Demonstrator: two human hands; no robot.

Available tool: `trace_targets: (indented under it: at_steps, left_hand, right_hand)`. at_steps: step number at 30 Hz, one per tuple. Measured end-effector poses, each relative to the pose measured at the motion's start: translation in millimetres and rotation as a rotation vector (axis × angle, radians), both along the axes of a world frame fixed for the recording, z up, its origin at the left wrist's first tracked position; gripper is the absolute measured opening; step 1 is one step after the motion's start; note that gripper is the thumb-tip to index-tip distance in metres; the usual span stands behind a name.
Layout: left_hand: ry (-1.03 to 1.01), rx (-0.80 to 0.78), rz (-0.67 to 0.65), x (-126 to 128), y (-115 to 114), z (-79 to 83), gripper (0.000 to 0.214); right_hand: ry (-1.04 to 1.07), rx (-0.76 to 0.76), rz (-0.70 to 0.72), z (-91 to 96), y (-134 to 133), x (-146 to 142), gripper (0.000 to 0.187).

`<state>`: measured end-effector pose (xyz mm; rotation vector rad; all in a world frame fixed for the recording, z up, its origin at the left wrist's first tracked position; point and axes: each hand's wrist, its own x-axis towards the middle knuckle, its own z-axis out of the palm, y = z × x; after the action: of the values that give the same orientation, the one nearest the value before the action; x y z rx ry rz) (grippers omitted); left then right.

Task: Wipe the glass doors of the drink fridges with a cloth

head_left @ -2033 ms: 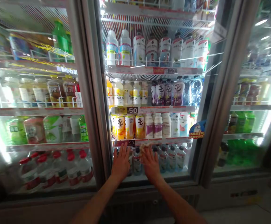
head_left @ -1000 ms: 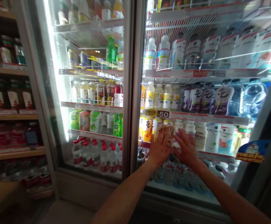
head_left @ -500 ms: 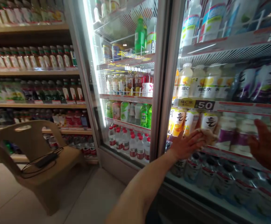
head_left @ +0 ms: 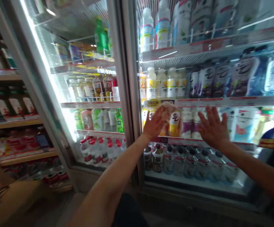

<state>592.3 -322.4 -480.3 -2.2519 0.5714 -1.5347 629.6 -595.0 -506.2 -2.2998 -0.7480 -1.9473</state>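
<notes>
My left hand (head_left: 154, 125) reaches forward to the glass door (head_left: 186, 184) of the right-hand drinks cooler. Its fingers press a crumpled, pale cloth (head_left: 169, 108) against the pane, just below the yellow price label. My right hand (head_left: 213, 127) is spread at the same door, further right, palm forward with nothing in it. Whether it touches the glass, I cannot tell. Behind the pane between my hands stand a yellow-and-white bottle (head_left: 174, 121) and purple-and-white bottles (head_left: 186, 123).
A metal door frame (head_left: 127, 78) divides this door from the left cooler, where red-capped bottles (head_left: 96, 151) stand low down. Wooden shelves (head_left: 21, 123) with bottles are at far left. Part of a tan chair (head_left: 21, 192) with a black cable stands at lower left.
The view has swung right, so the chair has slid toward the left edge. My left hand and the cloth have moved up the glass. My right hand now shows fully.
</notes>
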Motion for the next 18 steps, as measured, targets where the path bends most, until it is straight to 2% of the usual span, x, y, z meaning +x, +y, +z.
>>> trace_targets:
  at_steps: [2,3,4,5,8,10,12,15,16,17,18]
  left_hand:
    - [-0.113,-0.232,-0.002,5.8,-2.0,26.1,0.047]
    - [-0.138,-0.243,-0.022,6.6,-3.4,32.8,0.048]
    - [-0.150,-0.201,-0.051,6.0,-4.7,33.0,0.048]
    - [-0.139,-0.100,-0.088,4.3,-5.6,26.9,0.047]
    - [-0.031,0.341,-0.205,-1.1,-5.6,-8.3,0.045]
    - [-0.011,0.436,-0.231,0.0,-4.4,-17.7,0.045]
    - [-0.060,0.305,-0.217,4.2,-4.6,-4.0,0.046]
    - [-0.150,-0.016,-0.179,8.9,-8.6,28.4,0.049]
    - [-0.168,-0.067,-0.174,8.9,-10.2,32.2,0.049]
    - [-0.176,-0.052,-0.184,7.9,-11.5,30.2,0.049]
    - [-0.171,0.029,-0.211,6.1,-12.1,23.4,0.048]
  right_hand:
    - [0.026,-0.013,-0.029,1.4,-1.5,1.0,0.052]
    - [0.039,-0.018,-0.033,2.1,-2.2,0.6,0.054]
    - [0.043,-0.023,-0.034,2.9,-3.0,-0.5,0.056]
    - [0.045,-0.031,-0.035,3.9,-4.0,-2.1,0.057]
    - [0.024,-0.076,-0.033,7.3,-8.3,-8.2,0.055]
    - [0.001,-0.115,-0.030,9.2,-11.9,-10.9,0.055]
    - [-0.012,-0.144,-0.025,10.0,-15.1,-11.3,0.056]
    - [-0.006,-0.147,-0.007,8.5,-16.4,-8.6,0.058]
    - [0.002,-0.139,0.001,7.4,-15.8,-7.4,0.059]
    - [0.012,-0.129,0.007,6.4,-14.8,-6.3,0.059]
    - [0.020,-0.119,0.012,5.6,-13.8,-5.5,0.059]
